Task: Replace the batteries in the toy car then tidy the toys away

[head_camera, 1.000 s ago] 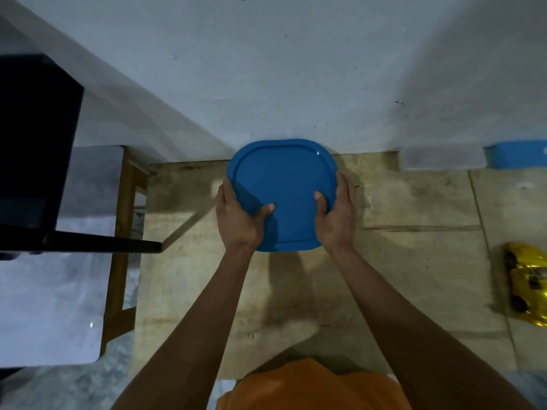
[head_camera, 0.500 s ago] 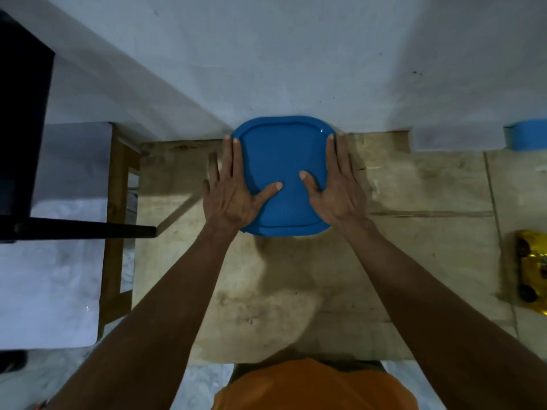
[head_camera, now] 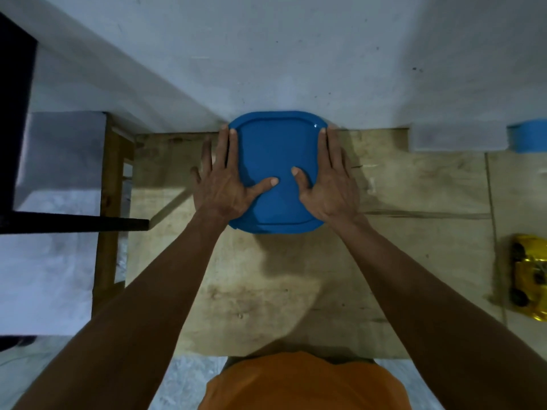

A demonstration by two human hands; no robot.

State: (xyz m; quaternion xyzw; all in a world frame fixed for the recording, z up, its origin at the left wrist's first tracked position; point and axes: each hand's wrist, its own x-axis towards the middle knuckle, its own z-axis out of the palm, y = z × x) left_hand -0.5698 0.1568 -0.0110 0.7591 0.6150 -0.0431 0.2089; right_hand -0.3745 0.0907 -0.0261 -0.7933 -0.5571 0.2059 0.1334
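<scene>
A blue lidded container stands at the far edge of the wooden table, against the white wall. My left hand lies flat on the left side of its blue lid, fingers spread, thumb pointing inward. My right hand lies flat on the lid's right side in the same way. Both palms press down and grip nothing. A shiny yellow toy car sits on the table at the right edge of the view, partly cut off.
A clear box with a blue lid beside it stands against the wall at the far right. A black chair back and its dark bar reach in from the left. Grey floor lies beyond the table's left edge.
My hands went from gripping the lid's sides with curled fingers to lying flat on top of it with fingers stretched out. The view shifted slightly downward.
</scene>
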